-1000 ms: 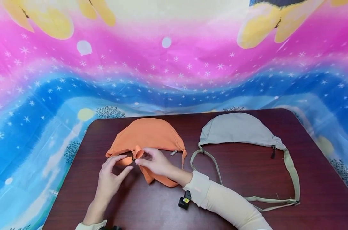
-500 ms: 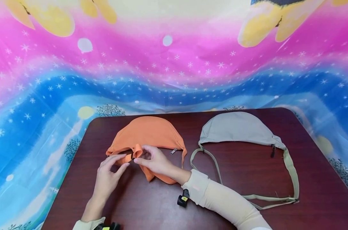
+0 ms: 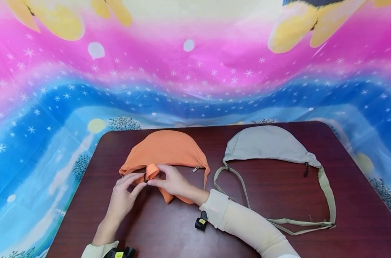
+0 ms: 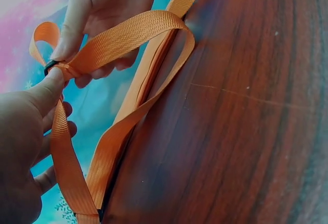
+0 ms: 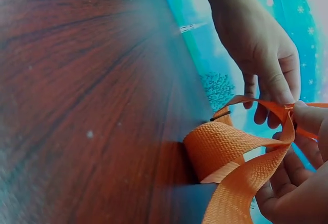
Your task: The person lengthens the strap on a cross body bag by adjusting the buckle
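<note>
One orange strap (image 4: 123,37): your left hand (image 3: 122,195) and right hand (image 3: 175,182), closer together than a moment ago, are both pinching it at the black buckle (image 3: 145,177), seemingly giving you firmer control. One orange bag (image 3: 166,148): lying on the bench (image 3: 169,231) beyond.

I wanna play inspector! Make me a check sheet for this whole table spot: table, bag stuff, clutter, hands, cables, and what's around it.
Surface: wood-grain table, dark reddish-brown.
Job's things: orange bag on the table; its orange strap is looped, with a black buckle between the hands.
Clutter: gray bag on the right, touched by neither hand.
Left hand: pinches the orange strap at the buckle.
Right hand: pinches the orange strap there too.
Cables: nothing seen.
Surroundings: pink-and-blue backdrop with snowflakes, behind the table and along its sides.
</note>
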`<state>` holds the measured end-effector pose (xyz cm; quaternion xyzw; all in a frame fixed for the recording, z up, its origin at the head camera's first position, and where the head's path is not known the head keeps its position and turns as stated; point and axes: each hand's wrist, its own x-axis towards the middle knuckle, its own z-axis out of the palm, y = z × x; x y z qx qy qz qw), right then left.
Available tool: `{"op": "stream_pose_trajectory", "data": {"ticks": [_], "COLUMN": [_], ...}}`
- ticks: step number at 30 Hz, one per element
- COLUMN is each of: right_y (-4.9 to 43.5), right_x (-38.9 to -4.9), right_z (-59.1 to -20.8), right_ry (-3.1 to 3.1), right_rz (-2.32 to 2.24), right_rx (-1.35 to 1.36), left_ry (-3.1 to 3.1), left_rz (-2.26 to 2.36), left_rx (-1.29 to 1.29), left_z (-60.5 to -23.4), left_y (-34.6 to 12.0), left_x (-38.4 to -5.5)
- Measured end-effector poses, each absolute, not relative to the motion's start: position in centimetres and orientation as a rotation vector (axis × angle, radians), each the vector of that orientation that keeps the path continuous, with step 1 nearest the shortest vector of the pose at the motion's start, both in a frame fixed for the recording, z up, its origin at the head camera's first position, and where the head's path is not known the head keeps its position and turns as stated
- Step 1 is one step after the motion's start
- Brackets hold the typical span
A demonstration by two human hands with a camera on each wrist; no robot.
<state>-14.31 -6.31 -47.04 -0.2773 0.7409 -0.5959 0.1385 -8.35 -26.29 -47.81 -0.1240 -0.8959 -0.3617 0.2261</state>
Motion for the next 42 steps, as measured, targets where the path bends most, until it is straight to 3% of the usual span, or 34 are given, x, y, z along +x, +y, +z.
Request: {"op": "stream_pose_trajectory", "data": {"ticks": [42], "right_y": [-7.8], "right_x": [-14.6], "right_z": [-47.8], "right_ry": [2.242], "right_rz": [-1.637], "right_rx": [-0.807], "left_ry": [-2.477], "left_rz": [-1.017], "left_rx": [-0.324], "left_z": [-49.3], "left_y": [-28.1], "left_x": [-8.6]}}
